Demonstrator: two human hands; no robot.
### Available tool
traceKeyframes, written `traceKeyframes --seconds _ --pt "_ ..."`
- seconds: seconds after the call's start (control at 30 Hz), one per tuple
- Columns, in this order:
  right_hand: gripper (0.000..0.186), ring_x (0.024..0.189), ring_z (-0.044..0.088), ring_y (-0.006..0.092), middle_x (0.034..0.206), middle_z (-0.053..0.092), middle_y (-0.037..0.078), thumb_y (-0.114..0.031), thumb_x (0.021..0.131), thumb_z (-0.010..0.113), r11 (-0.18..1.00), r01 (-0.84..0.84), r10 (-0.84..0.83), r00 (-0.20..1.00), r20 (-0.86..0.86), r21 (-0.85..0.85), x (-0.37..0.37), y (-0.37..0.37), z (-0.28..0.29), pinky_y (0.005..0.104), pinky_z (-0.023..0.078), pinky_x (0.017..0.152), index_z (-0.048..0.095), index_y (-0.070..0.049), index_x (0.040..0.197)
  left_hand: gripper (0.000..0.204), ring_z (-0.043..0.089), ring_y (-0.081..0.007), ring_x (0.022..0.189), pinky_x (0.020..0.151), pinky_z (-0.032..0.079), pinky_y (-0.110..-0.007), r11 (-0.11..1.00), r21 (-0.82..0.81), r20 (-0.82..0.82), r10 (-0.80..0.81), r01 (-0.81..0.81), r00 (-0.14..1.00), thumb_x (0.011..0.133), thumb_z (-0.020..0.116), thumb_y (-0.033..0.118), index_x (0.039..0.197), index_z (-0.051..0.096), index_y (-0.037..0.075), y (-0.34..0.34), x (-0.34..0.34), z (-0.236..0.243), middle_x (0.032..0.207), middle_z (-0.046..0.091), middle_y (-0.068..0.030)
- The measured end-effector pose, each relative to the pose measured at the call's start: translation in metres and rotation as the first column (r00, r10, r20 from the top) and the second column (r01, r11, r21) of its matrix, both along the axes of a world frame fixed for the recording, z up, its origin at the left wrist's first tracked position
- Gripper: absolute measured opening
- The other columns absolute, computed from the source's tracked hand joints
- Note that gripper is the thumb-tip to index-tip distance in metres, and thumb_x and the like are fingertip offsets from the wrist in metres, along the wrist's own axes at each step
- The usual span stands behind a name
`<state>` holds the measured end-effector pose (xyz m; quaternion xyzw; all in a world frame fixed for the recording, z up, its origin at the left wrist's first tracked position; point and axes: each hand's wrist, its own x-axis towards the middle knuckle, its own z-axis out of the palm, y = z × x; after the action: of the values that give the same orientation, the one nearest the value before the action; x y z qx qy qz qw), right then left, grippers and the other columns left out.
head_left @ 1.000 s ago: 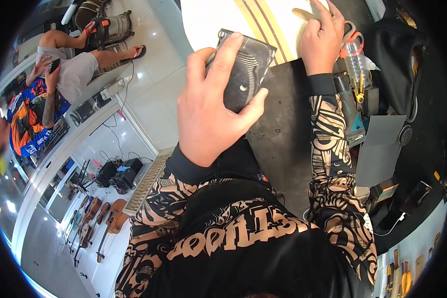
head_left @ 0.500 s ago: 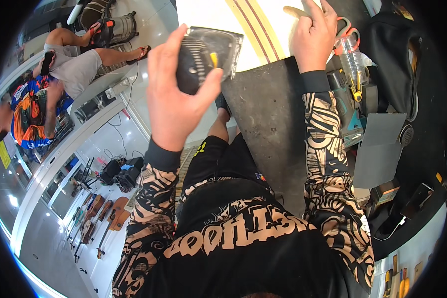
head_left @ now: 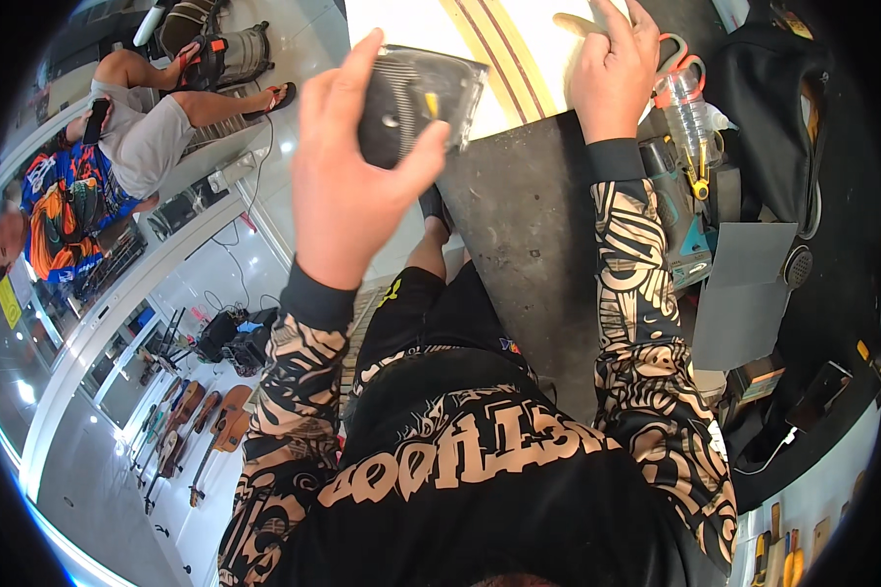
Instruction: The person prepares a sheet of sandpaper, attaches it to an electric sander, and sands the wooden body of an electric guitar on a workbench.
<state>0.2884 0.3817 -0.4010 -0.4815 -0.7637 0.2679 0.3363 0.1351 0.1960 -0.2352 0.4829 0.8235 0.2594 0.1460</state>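
Note:
My left hand (head_left: 347,181) is closed around a flat, black, squarish item (head_left: 401,122) with fine ribbed lines, a small yellow mark and a shiny clear edge. I cannot make out its exact kind. It is held up at the near left corner of a pale wooden board (head_left: 426,22) that has brown stripes. Over the board's right part lies my right hand (head_left: 612,78), its fingers stretched and apart. A tan oval patch (head_left: 576,22) shows beside its fingers; whether it is a loose piece cannot be told.
Right of my hand are orange-handled scissors (head_left: 693,64), a clear bottle (head_left: 690,117), a grey sheet (head_left: 744,293) and a black bag (head_left: 768,117). The dark bench (head_left: 529,215) lies under the board. At left sits another person (head_left: 69,205); several guitars (head_left: 220,421) stand lower down.
My left hand and the black item have shifted slightly up and right. My right hand has barely moved, a little left. The seated person's arm has moved, and a phone now shows clearly.

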Motion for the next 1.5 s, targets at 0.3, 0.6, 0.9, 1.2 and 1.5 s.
traceKeyframes --seconds 0.3,0.6,0.9,1.2,1.5 --pt "0.047 0.143 0.056 0.0481 0.149 0.062 0.03 0.002 0.094 0.052 1.0 0.005 -0.004 1.0 -0.026 0.022 -0.004 -0.003 0.002 0.052 0.042 0.125 0.075 0.002 0.135 0.08 0.074 -0.034 0.109 0.095 0.061 -0.044 0.999 0.035 -0.035 -0.018 0.019 0.999 0.084 0.09 0.025 0.158 0.063 0.015 0.009 0.001 -0.003 0.127 0.066 -0.0158" --pt "0.051 0.137 0.058 0.0486 0.145 0.063 0.03 0.007 0.091 0.051 0.998 -0.014 0.017 0.998 -0.063 0.055 -0.004 -0.003 0.002 0.0508 0.044 0.122 0.075 0.004 0.135 0.081 0.076 -0.0389 0.105 0.089 0.064 -0.047 0.998 -0.055 0.062 0.01 -0.006 0.998 0.081 0.089 0.027 0.158 0.063 0.016 0.029 0.037 0.004 0.127 0.066 -0.0168" --pt "0.049 0.141 0.056 0.0485 0.149 0.062 0.03 0.007 0.093 0.051 1.0 -0.008 0.008 1.0 -0.01 0.014 -0.005 -0.003 0.005 0.0516 0.043 0.124 0.075 0.004 0.136 0.078 0.073 -0.0317 0.11 0.097 0.06 -0.042 1.0 0.004 -0.046 0.016 -0.016 0.999 0.087 0.088 0.025 0.159 0.062 0.013 0.014 -0.029 0.0 0.125 0.067 -0.0146" --pt "0.042 0.141 0.059 0.0401 0.153 0.063 0.022 -0.001 0.1 0.056 0.993 -0.056 0.069 0.99 -0.122 0.106 -0.004 0.001 -0.035 0.0483 0.046 0.12 0.079 -0.009 0.134 0.08 0.071 -0.0338 0.113 0.1 0.058 -0.042 0.997 -0.026 0.072 0.08 -0.079 0.994 0.084 0.091 0.026 0.157 0.063 0.009 0.033 0.019 0.003 0.124 0.066 -0.0177" --pt "0.056 0.142 0.059 0.041 0.157 0.059 0.024 0.0 0.098 0.052 0.998 -0.052 0.053 0.997 -0.058 0.018 -0.002 -0.003 -0.025 0.0499 0.048 0.118 0.077 -0.016 0.146 0.076 0.072 -0.0356 0.114 0.099 0.058 -0.042 0.996 -0.058 0.074 0.076 -0.072 0.994 0.084 0.09 0.026 0.154 0.065 0.013 0.023 -0.012 0.007 0.125 0.067 -0.0159"
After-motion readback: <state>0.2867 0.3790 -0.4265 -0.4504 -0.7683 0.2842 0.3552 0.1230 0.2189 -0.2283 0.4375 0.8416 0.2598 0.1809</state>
